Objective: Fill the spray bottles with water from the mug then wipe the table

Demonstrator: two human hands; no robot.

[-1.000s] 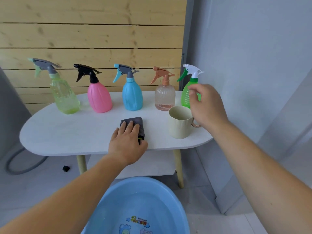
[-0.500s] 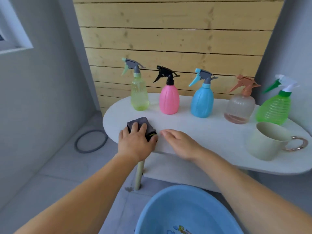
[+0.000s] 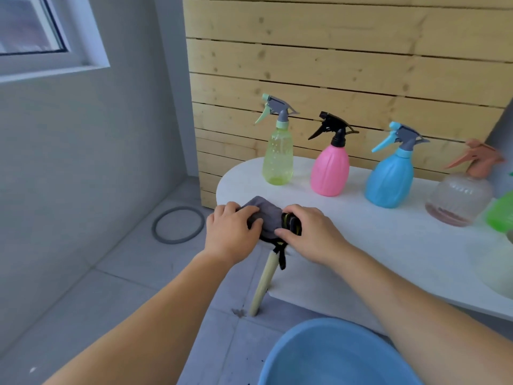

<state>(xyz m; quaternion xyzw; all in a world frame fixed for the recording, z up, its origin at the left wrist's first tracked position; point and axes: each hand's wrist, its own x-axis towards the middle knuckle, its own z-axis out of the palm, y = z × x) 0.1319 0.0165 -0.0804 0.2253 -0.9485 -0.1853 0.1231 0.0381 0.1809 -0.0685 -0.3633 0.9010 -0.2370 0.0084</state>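
A grey cloth [image 3: 268, 216] with a black and yellow trim lies at the near left edge of the white oval table [image 3: 388, 240]. My left hand [image 3: 231, 232] grips its left side and my right hand [image 3: 311, 232] grips its right side. A black strap hangs from the cloth over the table edge. Along the back stand a yellow-green spray bottle [image 3: 277, 157], a pink one [image 3: 330, 169], a blue one [image 3: 390, 179] and a clear one with an orange head [image 3: 460, 200]. A green bottle [image 3: 502, 213] is cut off at the right. The mug is out of view.
A blue basin [image 3: 333, 357] sits on the floor below the table's front. A wooden table leg [image 3: 262, 284] slants down under the cloth. A grey hose ring [image 3: 179, 225] lies on the tiled floor at the left. Wooden slats back the table.
The view has swung left and the mug has left the frame. The cloth moved to the table's left end. My right hand came over and took hold of the cloth beside my left hand.
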